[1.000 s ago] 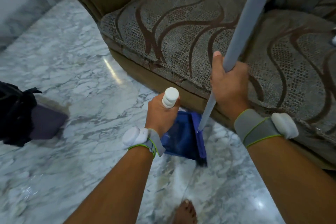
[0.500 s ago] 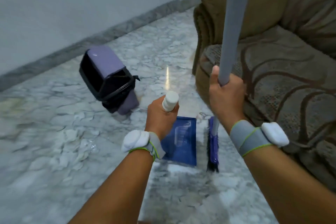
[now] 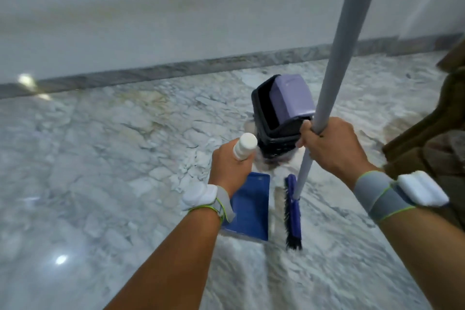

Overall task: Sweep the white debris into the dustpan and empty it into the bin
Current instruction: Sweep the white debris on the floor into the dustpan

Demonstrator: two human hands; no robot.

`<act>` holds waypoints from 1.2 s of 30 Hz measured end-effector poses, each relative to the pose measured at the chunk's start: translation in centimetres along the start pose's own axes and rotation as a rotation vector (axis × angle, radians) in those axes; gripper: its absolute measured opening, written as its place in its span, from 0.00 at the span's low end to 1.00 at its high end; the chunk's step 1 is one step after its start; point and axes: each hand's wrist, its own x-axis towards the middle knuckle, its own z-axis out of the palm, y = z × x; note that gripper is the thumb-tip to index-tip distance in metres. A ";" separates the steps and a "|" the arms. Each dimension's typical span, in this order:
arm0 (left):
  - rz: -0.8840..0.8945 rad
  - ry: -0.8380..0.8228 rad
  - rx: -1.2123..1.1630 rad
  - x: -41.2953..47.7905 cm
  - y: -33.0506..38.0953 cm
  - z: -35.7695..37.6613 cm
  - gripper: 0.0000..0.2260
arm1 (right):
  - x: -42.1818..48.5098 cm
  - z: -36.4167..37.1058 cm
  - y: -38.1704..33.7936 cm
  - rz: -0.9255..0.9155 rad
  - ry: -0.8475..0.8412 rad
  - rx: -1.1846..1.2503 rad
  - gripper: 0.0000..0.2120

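- Left hand (image 3: 230,165) fist-wrapped on the white handle (image 3: 244,146) of the blue dustpan (image 3: 249,211); pan hangs below the grip, long axis pointing ahead.
- Right hand (image 3: 329,147) clenched round the grey broom pole (image 3: 339,58); brush head (image 3: 292,211) just right of the pan.
- Bin (image 3: 281,114) straight ahead, opening facing left; left hand nearer that opening.
- White debris: blur prevents locating it.

A grey-and-white marble floor (image 3: 100,171) with irregular veining fills most of the view, glossy enough to carry small bright light reflections at the left. Along its far edge runs a dark grey stone skirting strip (image 3: 151,75), and above that rises a plain pale wall (image 3: 176,7). At the right edge, part of a brown upholstered sofa (image 3: 432,138) stands on the floor, blurred.
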 end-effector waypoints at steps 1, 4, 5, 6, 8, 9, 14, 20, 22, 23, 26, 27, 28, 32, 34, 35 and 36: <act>-0.012 0.029 0.011 0.4 -0.9 -1.8 0.18 | 0.4 1.5 -1.5 -0.011 -0.010 -0.006 0.18; -0.037 0.078 0.029 1.2 -2.2 -5.3 0.14 | 1.3 4.0 -4.1 -0.031 -0.015 -0.012 0.20; -0.057 0.103 0.026 1.5 -2.9 -6.7 0.14 | 1.5 5.1 -5.1 -0.044 -0.032 -0.018 0.20; -0.072 0.131 0.022 1.8 -3.7 -8.1 0.14 | 1.7 6.4 -6.3 -0.062 -0.052 -0.025 0.19; -0.083 0.181 0.017 2.0 -5.5 -10.9 0.14 | 1.6 8.9 -8.4 -0.084 -0.094 -0.040 0.18; -0.091 0.197 0.019 2.0 -6.4 -12.1 0.14 | 1.5 10.1 -9.3 -0.089 -0.112 -0.034 0.18; -0.136 0.308 0.010 1.4 -11.2 -17.4 0.17 | 0.4 17.1 -12.6 -0.119 -0.229 -0.027 0.17; -0.229 0.458 0.054 0.7 -15.8 -23.4 0.19 | 0.0 23.9 -16.5 -0.207 -0.338 -0.047 0.13; -0.253 0.492 0.068 0.7 -17.1 -25.1 0.17 | 0.3 25.8 -17.5 -0.238 -0.357 -0.066 0.12; -0.262 0.508 0.084 0.8 -17.7 -26.0 0.15 | 0.5 26.8 -17.9 -0.246 -0.369 -0.077 0.12; -0.261 0.551 0.143 1.5 -19.9 -28.0 0.13 | 1.0 29.4 -19.0 -0.253 -0.387 -0.080 0.12; -0.258 0.567 0.163 1.5 -20.6 -28.4 0.13 | 1.1 30.2 -19.3 -0.256 -0.390 -0.077 0.12; -0.262 0.584 0.176 1.6 -21.3 -28.9 0.13 | 1.3 31.0 -19.5 -0.260 -0.397 -0.072 0.12; -0.297 0.585 0.233 2.2 -24.5 -30.3 0.12 | 1.7 33.7 -20.1 -0.260 -0.402 -0.061 0.10; -0.266 0.578 0.275 2.4 -26.4 -31.3 0.12 | 1.8 35.5 -20.4 -0.261 -0.398 -0.066 0.10; -0.242 0.577 0.292 2.4 -26.7 -31.3 0.12 | 1.8 35.6 -20.5 -0.266 -0.394 -0.076 0.10; -0.222 0.572 0.298 2.5 -27.2 -31.5 0.12 | 1.9 36.0 -20.6 -0.270 -0.387 -0.087 0.10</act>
